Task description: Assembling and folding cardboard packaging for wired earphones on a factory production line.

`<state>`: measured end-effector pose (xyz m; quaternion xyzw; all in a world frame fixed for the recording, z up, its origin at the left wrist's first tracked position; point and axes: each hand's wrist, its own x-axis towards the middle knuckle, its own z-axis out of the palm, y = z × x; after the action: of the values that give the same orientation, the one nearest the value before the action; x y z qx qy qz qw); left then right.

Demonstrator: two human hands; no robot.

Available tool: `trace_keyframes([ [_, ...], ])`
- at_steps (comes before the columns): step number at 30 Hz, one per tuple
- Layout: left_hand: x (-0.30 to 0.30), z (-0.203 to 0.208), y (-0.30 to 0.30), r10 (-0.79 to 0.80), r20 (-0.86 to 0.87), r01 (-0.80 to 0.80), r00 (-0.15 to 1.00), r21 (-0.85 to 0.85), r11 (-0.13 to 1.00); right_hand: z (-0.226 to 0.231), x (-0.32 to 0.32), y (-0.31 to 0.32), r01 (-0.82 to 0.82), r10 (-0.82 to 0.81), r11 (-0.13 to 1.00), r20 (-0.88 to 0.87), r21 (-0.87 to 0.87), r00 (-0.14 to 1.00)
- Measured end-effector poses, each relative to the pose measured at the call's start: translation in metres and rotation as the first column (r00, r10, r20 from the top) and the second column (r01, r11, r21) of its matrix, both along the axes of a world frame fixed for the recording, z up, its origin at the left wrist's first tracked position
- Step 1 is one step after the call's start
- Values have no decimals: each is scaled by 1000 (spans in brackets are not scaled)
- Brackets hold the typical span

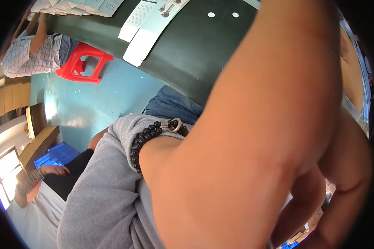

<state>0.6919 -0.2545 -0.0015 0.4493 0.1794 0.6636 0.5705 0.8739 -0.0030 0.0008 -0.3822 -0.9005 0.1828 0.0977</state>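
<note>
My left hand (237, 178) fills much of the right half, very close up and slightly blurred. A grey sleeve and a black bead bracelet (145, 139) with a metal ring sit at its wrist. One thick digit stretches toward the top edge, spread away from the bent fingers (345, 182) at lower right. The fingertips are cut off or hidden, and no object shows in the hand. Beyond it lies a dark tabletop (187, 54), bearing a flat printed white carton (149, 33). My right hand cannot be made out.
White round stickers (211, 15) lie on the tabletop; stacked pale cartons (91, 6) are at its far left. A person (33, 54) is beside a red plastic stool (81, 62). Another person's hand (54, 170) shows at lower left, near blue crates (62, 153) and brown cardboard (37, 143).
</note>
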Motion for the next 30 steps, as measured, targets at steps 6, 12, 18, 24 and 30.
trace_keyframes([
  [6, -8, -7, -5, -136, -34, 136, 990, 1, 991, -2, -10, -6, -17, 15, 999, -61, -32, 998],
  [12, -28, -23, 11, -311, -65, 311, 948, -3, 950, -4, -12, -16, 7, -14, 998, -117, -64, 993],
  [18, -60, -8, 10, -454, -155, 454, 877, -36, 890, 10, -29, -27, 0, -22, 996, -235, -92, 972],
  [24, -108, 3, 45, -754, -313, 806, 577, 74, 587, 23, -11, -65, 137, -153, 987, -240, -81, 959],
  [30, -158, -68, 3, -823, -528, 474, 210, -681, 558, -18, -33, -127, 4, -4, 1000, -37, 5, 999],
])
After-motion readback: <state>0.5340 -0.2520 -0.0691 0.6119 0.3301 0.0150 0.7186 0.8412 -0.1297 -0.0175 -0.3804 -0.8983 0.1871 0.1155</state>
